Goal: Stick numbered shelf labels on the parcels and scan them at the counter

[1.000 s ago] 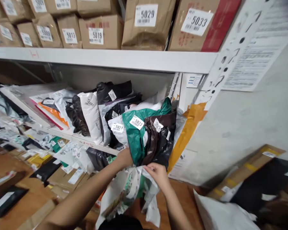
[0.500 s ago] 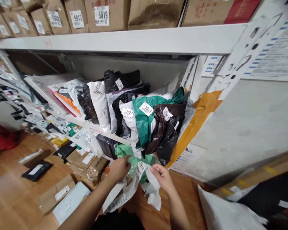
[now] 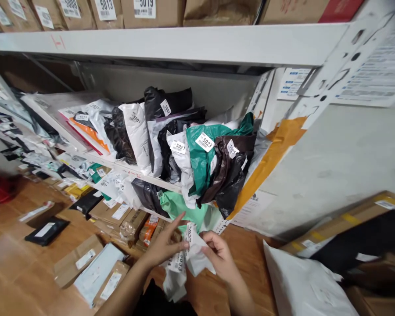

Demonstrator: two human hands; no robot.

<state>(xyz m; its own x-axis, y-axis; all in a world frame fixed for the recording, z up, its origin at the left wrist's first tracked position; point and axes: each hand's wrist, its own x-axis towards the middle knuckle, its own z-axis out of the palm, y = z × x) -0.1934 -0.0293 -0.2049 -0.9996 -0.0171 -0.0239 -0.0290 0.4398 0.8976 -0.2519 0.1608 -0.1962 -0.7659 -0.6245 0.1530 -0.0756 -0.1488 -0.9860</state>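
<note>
A strip of white printed labels hangs between my two hands, low in the middle of the view. My left hand pinches its left side, with the index finger raised and pointing up. On the right, my right hand grips the paper's upper right edge between thumb and curled fingers. Part of the strip dangles crumpled below my left hand. Just behind the hands, a light green bag lies on the lower shelf. Above it, a teal bag marked 5023 leans among white, black and brown bags.
A white metal shelf beam runs above the bags, with cardboard boxes on top. Parcels lie on the wooden floor at left. A large white bag stands at lower right, near long boxes.
My left hand has moved right and down, closer to my right hand. The long loop of the strip is now gathered shorter, and the view has shifted slightly.
</note>
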